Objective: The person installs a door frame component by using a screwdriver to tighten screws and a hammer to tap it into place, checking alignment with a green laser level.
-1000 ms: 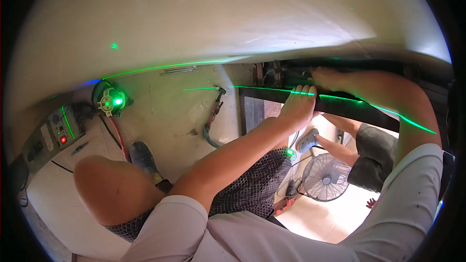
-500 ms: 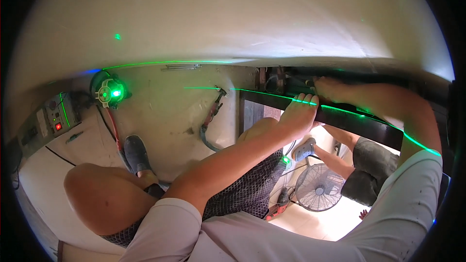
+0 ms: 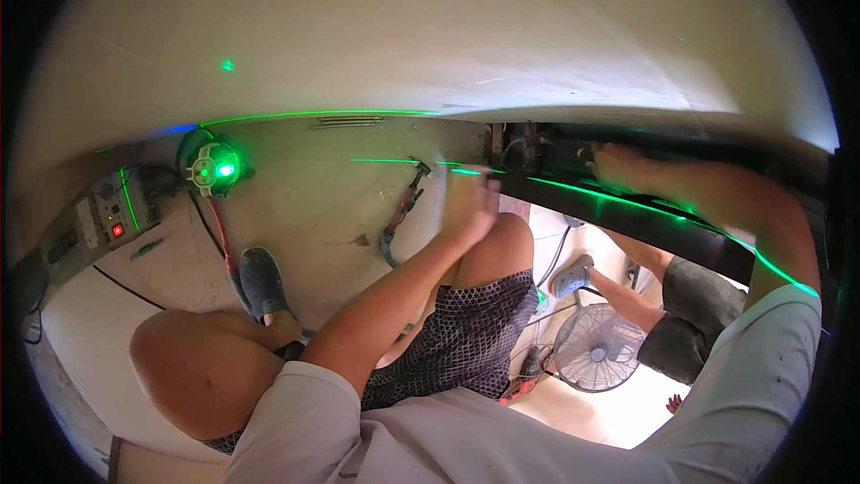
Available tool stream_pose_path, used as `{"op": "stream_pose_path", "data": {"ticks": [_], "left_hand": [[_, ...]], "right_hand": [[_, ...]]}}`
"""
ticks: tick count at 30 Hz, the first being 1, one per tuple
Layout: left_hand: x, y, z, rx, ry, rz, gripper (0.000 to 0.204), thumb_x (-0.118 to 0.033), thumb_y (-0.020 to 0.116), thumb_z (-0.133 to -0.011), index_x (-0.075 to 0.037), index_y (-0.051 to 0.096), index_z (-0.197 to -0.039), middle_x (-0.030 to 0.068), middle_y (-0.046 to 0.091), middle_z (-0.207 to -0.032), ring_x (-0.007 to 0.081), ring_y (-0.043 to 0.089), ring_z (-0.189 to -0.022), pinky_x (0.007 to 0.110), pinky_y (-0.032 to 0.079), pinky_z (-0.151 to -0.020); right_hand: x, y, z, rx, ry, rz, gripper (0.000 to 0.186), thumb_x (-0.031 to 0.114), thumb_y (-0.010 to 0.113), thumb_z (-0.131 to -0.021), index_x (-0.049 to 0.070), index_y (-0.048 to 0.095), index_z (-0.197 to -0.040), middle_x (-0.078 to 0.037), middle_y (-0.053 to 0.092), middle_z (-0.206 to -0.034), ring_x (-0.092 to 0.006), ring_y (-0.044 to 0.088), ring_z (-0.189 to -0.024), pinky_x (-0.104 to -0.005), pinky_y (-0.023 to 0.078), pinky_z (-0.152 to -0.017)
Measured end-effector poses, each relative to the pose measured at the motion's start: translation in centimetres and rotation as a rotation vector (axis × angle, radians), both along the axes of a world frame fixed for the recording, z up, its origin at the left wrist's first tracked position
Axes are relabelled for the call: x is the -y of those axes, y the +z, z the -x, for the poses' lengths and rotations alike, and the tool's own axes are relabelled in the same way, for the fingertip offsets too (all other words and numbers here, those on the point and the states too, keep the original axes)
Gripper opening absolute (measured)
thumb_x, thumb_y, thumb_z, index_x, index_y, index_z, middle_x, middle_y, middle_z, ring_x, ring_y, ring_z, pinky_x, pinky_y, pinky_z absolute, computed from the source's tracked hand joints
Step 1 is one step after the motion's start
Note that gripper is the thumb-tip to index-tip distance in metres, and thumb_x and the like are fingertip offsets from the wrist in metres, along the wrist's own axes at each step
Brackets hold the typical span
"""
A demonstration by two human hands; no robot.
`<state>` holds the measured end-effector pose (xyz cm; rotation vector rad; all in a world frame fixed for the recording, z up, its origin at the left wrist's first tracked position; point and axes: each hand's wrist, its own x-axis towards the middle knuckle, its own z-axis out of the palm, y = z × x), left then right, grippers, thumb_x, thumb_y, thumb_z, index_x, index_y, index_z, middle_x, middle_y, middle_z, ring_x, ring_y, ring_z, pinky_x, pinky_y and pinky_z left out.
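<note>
My left hand (image 3: 472, 202), smeared by motion, is at the left end of a dark metal beam (image 3: 618, 208); its fingers cannot be made out clearly. Over the beam, my right hand (image 3: 623, 166) reaches into a shadowed recess. Its fingers look curled around something, and a small pale tip (image 3: 584, 153) shows beside them. What they hold is hidden in the dark. A bright green laser line runs along the beam and across my right arm. Left of my left hand, a hammer-like tool (image 3: 408, 202) with a red and dark handle lies on the pale surface.
A laser level (image 3: 213, 170) glows green at the left, near a box-shaped machine (image 3: 112, 215) with a red lit switch. Several thin rods (image 3: 349, 123) lie by the pale wall (image 3: 502, 45). Below the beam are a standing fan (image 3: 596, 350), cables, a red tool (image 3: 527, 381) and another person's legs (image 3: 627, 305).
My left hand has let go of the beam's middle and moved left toward its end. The right hand stays in the recess. The whole view has shifted slightly.
</note>
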<state>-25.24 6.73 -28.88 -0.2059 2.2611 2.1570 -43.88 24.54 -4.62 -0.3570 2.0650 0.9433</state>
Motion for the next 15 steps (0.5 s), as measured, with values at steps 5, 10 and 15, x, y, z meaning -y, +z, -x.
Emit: {"op": "stream_pose_path", "data": {"ticks": [5,10,15], "left_hand": [[4.4,-11.7,-5.9,0.342,-0.169,0.915,0.050,-0.035,0.071,-0.097,-0.002,0.058,-0.133,0.0173,0.063,-0.130,0.0349,0.062,-0.125,0.051,0.056,-0.097],[5.4,-17.4,-7.0,0.497,-0.253,0.937,0.042,-0.023,0.067,-0.099,-0.004,0.054,-0.134,0.0168,0.064,-0.131,0.0325,0.073,-0.111,0.044,0.065,-0.082],[5.2,-15.8,-7.3,0.516,-0.303,0.781,0.039,-0.014,0.065,-0.098,-0.003,0.053,-0.133,0.0208,0.061,-0.142,0.0384,0.073,-0.108,0.049,0.064,-0.086]], "right_hand": [[2.9,0.7,-0.4,0.017,-0.110,-0.100,0.055,0.039,0.053,-0.108,-0.005,0.057,-0.141,-0.029,0.073,-0.120,-0.0454,0.073,-0.110,-0.0567,0.059,-0.093],[3.5,0.9,0.1,0.019,-0.029,-0.062,0.053,0.040,0.052,-0.109,-0.004,0.059,-0.138,-0.028,0.074,-0.117,-0.0448,0.073,-0.109,-0.0564,0.059,-0.094],[3.6,0.9,-0.1,0.022,-0.037,-0.053,0.053,0.040,0.051,-0.110,-0.006,0.059,-0.137,-0.029,0.074,-0.116,-0.0457,0.073,-0.109,-0.0556,0.059,-0.094]]}}
